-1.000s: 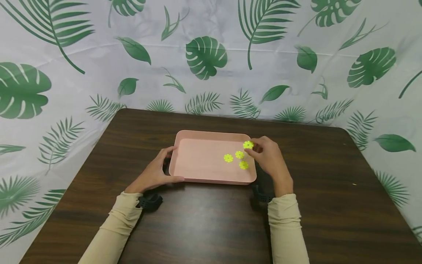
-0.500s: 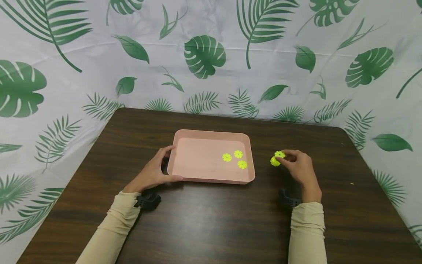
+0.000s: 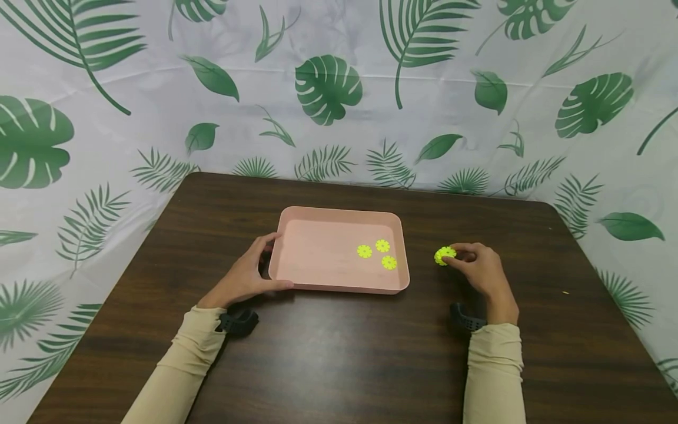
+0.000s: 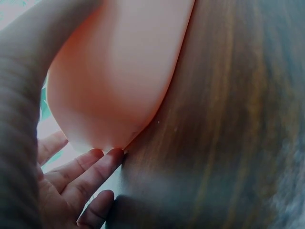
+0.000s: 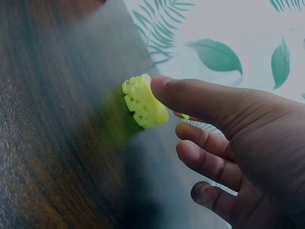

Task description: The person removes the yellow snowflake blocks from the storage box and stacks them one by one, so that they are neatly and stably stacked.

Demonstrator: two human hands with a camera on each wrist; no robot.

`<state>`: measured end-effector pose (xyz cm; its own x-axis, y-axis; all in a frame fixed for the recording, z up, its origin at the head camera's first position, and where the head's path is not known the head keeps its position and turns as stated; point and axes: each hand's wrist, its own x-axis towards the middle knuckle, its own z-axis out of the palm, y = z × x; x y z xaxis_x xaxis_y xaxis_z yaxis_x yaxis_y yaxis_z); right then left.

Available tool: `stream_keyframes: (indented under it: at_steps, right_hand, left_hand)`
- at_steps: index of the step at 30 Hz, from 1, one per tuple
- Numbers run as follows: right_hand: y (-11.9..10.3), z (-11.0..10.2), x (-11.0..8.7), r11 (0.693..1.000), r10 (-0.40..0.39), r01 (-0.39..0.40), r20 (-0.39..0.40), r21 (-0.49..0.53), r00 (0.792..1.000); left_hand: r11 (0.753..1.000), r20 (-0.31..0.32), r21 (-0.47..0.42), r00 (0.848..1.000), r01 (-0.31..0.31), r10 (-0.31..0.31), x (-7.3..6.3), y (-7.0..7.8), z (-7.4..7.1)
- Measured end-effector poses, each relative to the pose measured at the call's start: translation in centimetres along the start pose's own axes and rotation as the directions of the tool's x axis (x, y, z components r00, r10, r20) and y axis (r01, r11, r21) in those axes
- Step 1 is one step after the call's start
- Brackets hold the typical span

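Observation:
My left hand (image 3: pixel 246 274) holds the left end of a shallow pink tray (image 3: pixel 318 253), its thumb along the front wall and fingertips on the left wall. In the left wrist view, fingertips (image 4: pixel 112 157) touch the tray's end wall. Three yellow-green flower-shaped discs (image 3: pixel 364 251) lie apart in the tray's right half. To the right of the tray, my right hand (image 3: pixel 482 271) pinches a flower-shaped disc (image 3: pixel 449 251) between thumb and finger. It is at a small stack of like discs (image 5: pixel 143 102) on the table. The right wrist view shows the thumb against the stack; its lower part is partly hidden.
The dark wood-grain table (image 3: pixel 328 353) carries the tray and the stack. A tiny yellow scrap (image 3: pixel 565 292) lies far to the right. Behind the table hangs a white cloth (image 3: pixel 339 141) with green leaf prints. Each wrist wears a black band (image 3: pixel 238 323).
My right hand has moved right from the tray's right edge to the table, and the disc it pinches has come down onto the others there. The left hand and tray stay put.

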<state>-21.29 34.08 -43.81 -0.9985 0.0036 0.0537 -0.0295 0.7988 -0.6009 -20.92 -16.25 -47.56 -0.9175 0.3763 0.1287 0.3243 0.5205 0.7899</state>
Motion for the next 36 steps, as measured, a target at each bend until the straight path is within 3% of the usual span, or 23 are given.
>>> stream_keyframes:
  at_steps: [36]
  right_hand:
    - [0.11,0.12,0.20,1.000,-0.009,0.009,0.066,0.001,0.998]
  left_hand:
    - [1.000,0.011,-0.019,1.000,-0.003,0.003,0.09,-0.11,-0.06]
